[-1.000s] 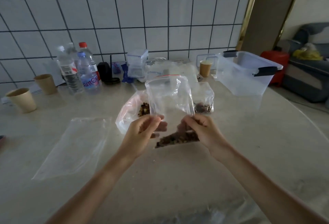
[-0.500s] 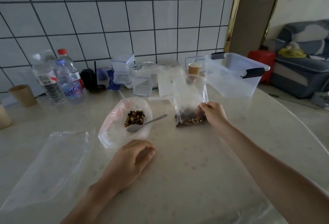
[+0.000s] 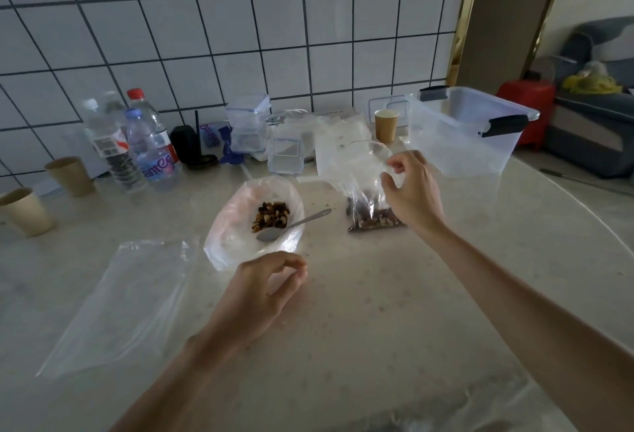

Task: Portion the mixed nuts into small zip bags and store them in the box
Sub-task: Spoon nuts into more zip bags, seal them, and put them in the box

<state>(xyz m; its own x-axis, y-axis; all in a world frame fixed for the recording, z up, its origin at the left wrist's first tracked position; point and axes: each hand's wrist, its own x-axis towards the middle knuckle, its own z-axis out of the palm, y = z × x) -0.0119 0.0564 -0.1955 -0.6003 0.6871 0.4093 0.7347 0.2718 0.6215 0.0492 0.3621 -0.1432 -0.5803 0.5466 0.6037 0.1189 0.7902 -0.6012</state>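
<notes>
With my right hand (image 3: 413, 191) hovering slack-fingered over the filled zip bag (image 3: 368, 203) slumped on the tabletop (image 3: 360, 311) just short of the box (image 3: 470, 133), and my left hand (image 3: 266, 289) loosely curled and empty, I'd pinch the bag's top edge and lift gently so no nuts spill.
</notes>
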